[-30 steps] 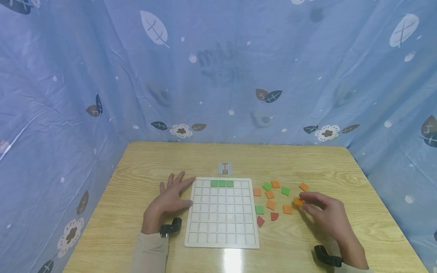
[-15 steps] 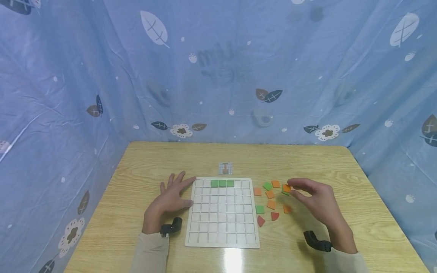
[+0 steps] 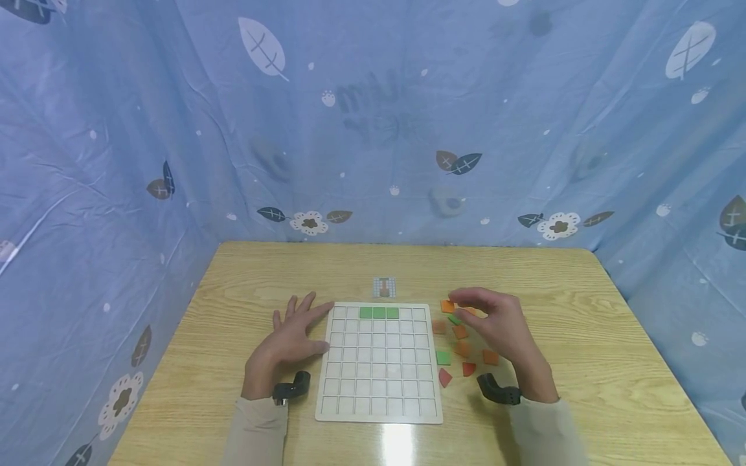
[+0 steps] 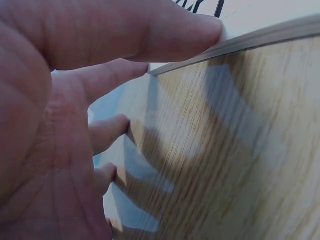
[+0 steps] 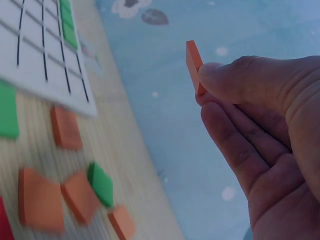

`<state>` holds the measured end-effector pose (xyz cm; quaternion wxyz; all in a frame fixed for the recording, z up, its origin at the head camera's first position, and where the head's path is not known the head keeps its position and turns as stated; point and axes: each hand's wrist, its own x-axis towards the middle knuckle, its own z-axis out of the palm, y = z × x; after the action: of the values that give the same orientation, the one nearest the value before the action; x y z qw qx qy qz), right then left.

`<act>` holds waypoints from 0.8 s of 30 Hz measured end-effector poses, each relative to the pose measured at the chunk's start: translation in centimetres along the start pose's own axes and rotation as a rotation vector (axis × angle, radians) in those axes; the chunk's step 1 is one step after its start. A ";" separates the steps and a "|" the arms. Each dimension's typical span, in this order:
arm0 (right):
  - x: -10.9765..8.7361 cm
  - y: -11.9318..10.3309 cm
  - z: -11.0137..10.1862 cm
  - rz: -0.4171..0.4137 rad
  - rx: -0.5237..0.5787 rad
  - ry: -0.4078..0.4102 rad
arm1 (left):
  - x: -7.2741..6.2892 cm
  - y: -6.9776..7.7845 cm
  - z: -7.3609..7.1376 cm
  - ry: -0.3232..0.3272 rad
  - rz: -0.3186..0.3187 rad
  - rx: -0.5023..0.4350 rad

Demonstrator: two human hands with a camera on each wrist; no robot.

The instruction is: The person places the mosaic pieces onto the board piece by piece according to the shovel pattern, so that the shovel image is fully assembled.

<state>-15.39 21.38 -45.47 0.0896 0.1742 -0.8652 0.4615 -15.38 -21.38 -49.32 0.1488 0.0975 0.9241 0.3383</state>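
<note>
My right hand pinches an orange square tile between thumb and fingertips. It holds the tile raised, just right of the board's far right corner. My left hand lies at the left side of the white grid board, fingers spread. In the left wrist view, its thumb and index fingertip touch the board's edge. Three green square tiles fill neighbouring cells in the far row. Loose orange tiles, a green tile and two red quarter-round tiles lie right of the board; my right hand covers others.
A small card with a printed grid pattern lies beyond the board's far edge. The wooden table ends at a blue patterned curtain behind and at both sides. Black wrist cameras sit on both wrists.
My right hand has picked up the orange tile from the right side of the table and carried it left over the loose tiles towards the board. My left hand stays put.
</note>
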 end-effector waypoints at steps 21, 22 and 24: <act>2.7 -2.8 5.8 0.025 0.131 -0.118 | 0.1 0.0 0.0 -0.009 -0.003 0.016; 2.7 -2.8 6.0 0.029 0.121 -0.123 | 0.1 0.0 0.0 -0.009 -0.004 0.016; 2.6 -2.9 6.4 0.032 0.097 -0.133 | 0.1 0.1 -0.1 -0.007 -0.005 0.014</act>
<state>-16.68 14.01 -45.99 0.0162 0.1948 -0.8486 0.4915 -15.46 -21.35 -49.23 0.1524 0.0973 0.9261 0.3312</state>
